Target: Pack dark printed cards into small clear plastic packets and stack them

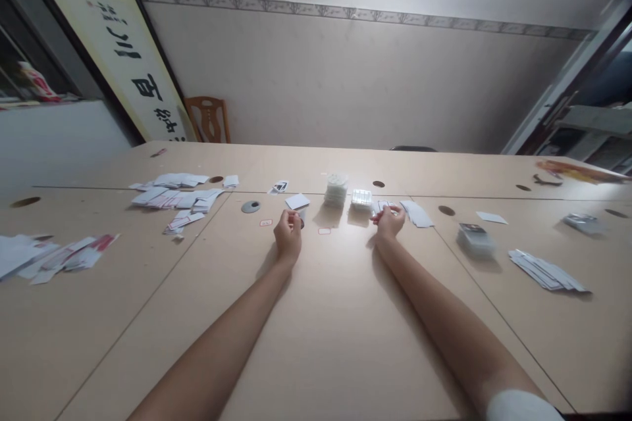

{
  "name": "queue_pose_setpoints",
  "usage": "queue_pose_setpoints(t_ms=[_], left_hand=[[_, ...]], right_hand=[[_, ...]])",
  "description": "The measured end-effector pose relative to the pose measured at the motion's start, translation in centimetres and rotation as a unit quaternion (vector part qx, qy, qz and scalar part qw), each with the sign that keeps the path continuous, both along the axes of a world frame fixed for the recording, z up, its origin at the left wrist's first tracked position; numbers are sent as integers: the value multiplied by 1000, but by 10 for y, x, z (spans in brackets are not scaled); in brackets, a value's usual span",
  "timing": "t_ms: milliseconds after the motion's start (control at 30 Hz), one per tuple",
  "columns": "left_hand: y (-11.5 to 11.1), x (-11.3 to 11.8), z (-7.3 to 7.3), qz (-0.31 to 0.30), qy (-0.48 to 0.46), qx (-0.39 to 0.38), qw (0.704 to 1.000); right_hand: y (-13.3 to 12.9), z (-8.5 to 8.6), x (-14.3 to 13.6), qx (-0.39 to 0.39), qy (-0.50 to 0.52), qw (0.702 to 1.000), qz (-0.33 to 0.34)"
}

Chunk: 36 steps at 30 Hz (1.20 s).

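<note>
Near the middle of the table, my left hand (288,235) is closed around a small dark and clear item, partly hidden by the fingers. Just beyond it lies a white card (297,201). My right hand (390,220) has its fingers pinched together; what they hold, if anything, is too small to make out. White papers (417,213) lie beside it on the right. Between and beyond my hands stand a tall stack of clear pieces (336,190) and a lower clear stack (362,198). Small red-edged labels (324,231) lie flat between the hands.
Piles of white paper slips (178,197) and folded papers (59,256) cover the left side. To the right are a clear stacked box (476,240), a fan of white strips (547,270) and a plastic packet (583,223). A grey round cap (251,206) sits in the table.
</note>
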<state>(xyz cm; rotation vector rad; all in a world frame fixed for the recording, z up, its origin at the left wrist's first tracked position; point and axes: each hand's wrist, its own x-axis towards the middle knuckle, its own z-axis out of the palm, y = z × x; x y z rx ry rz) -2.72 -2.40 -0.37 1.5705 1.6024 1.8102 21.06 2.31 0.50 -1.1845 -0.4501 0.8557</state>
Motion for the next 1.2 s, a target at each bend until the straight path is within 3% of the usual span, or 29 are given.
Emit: queue_pose_setpoints(t_ms=[100,200,333,567,800,1033,1200], left_hand=[[-2,1,1,3,24,11,1000],[-6,3,3,-5,62,24,998],[-12,7,6,-30,135,38,990],[-18,12,8,-92,257,43,961],[-20,13,10,-121,312,42,941],[-21,14,7,-160,343,46,924],[-18,12,5,-151,319,42,935]], right_hand=[[-18,13,-30,29,-28,989,145],[-38,19,-62,18,-31,945,324],[-54,18,-86,-14,6,900,435],[-48,13,-86,-30,97,898,428],[-43,5,-84,-20,92,907,409],[-32,0,-74,6,59,944,324],[-13,9,-43,89,4,963,254]])
